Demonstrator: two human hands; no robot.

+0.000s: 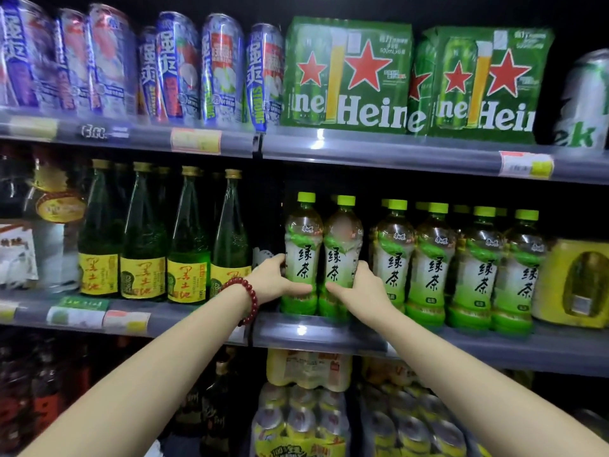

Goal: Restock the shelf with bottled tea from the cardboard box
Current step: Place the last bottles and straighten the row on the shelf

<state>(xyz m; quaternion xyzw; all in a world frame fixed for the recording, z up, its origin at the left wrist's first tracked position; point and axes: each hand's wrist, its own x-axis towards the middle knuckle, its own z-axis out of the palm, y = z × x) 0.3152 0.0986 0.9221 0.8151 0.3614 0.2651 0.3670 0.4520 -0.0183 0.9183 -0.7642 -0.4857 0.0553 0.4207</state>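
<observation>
Two tea bottles [323, 258] stand upright, side by side and touching, at the front edge of the middle shelf [461, 344], about 12 o'clock from picture centre. Each is clear plastic with a lime-green cap and a green-and-white label. At their 3 o'clock, a row of the same bottles [461, 268] stands upright along the shelf front.
</observation>
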